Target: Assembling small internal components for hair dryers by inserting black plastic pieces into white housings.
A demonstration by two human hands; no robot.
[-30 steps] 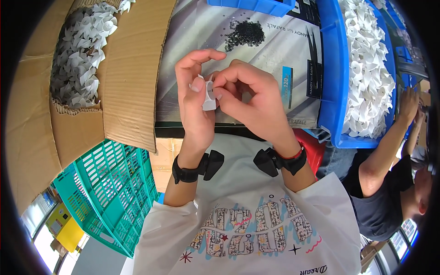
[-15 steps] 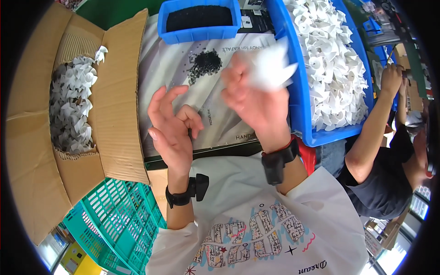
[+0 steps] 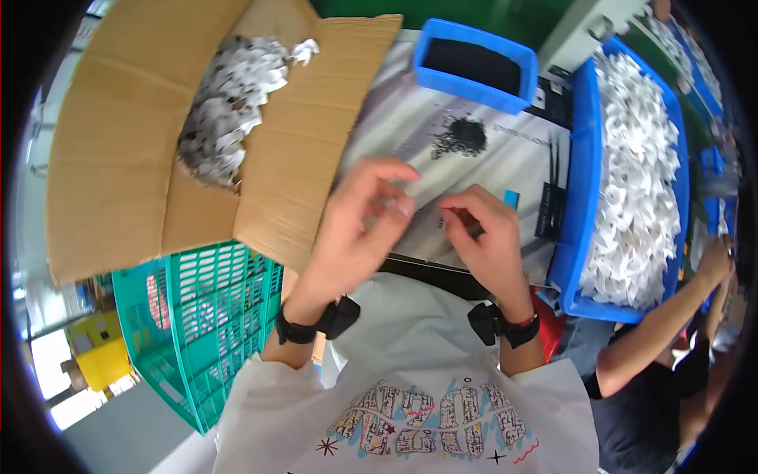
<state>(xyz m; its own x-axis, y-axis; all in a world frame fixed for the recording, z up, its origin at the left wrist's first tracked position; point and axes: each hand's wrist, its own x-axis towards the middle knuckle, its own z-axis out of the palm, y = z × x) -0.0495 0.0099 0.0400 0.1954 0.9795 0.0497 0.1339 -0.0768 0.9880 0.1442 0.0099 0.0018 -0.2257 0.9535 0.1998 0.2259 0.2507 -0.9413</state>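
The left hand [image 3: 403, 191], near left of the black pile [image 3: 464, 136], curls loosely, thumb and forefinger apart; the right hand [image 3: 444, 212], on the pile's near side, pinches, gripping what one cannot tell; the pile lies on the tabletop [image 3: 505, 162]; white pieces [image 3: 632, 174] lie left of it in a cardboard box [image 3: 118, 158] and right of it in a blue bin [image 3: 580, 197]; a blue tub [image 3: 472, 86] stands beyond it.

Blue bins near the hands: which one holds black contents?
The small blue bin at the far side; the long blue bin on the right holds white pieces.
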